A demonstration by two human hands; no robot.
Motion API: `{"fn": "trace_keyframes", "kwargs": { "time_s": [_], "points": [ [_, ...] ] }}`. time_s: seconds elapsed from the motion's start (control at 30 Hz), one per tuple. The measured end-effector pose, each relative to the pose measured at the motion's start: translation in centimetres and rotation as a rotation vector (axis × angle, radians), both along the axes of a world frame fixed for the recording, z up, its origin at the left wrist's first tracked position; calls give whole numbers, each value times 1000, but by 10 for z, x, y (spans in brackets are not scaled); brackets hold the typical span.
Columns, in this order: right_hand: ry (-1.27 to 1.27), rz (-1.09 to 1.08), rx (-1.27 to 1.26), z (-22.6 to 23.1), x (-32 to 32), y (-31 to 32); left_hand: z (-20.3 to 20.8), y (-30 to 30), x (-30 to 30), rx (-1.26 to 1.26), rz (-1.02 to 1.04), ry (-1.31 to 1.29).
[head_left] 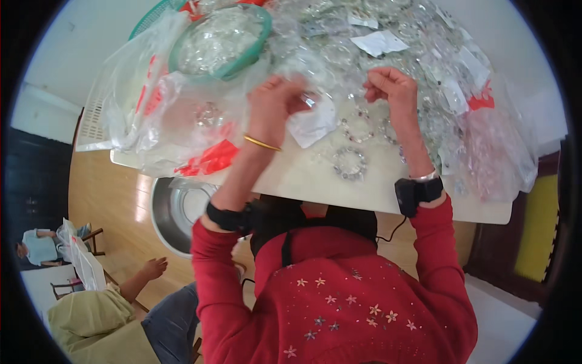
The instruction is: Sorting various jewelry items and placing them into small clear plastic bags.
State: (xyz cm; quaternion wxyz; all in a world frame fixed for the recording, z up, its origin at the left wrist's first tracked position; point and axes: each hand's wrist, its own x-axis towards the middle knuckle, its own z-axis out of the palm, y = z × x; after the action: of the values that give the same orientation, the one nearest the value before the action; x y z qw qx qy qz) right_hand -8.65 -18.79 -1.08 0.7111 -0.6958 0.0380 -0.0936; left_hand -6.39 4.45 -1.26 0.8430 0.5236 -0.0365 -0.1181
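Observation:
My left hand (276, 103) is raised over the table, its fingers curled and pressed together beside a shiny bit of clear plastic (310, 101); what they hold is blurred. Across from it, my right hand (391, 88) has thumb and fingers closed in a pinch, and anything between them is too small to make out. A white paper slip (314, 124) lies below my left hand. Two beaded bracelets, one nearer the table edge (350, 162) and one just beyond it (357, 125), rest between my forearms. More beads lie partly hidden by my right wrist.
A large heap of small clear plastic bags (327, 36) covers the far table (388, 191). At the left stand a green basket (250, 56) full of clear packets and a plastic bag with red print (209, 159). A metal basin (160, 212) sits below; a seated person (103, 315) is at lower left.

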Motion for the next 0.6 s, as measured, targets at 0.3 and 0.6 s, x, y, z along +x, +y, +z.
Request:
{"fn": "trace_keyframes", "kwargs": {
  "time_s": [0.3,0.6],
  "points": [
    [-86,-28,63,1,3,-8,88,32,51,-252,167,-67],
    [-99,-43,38,-10,10,-8,-23,-3,-27,1292,-65,-941]
  ]
}}
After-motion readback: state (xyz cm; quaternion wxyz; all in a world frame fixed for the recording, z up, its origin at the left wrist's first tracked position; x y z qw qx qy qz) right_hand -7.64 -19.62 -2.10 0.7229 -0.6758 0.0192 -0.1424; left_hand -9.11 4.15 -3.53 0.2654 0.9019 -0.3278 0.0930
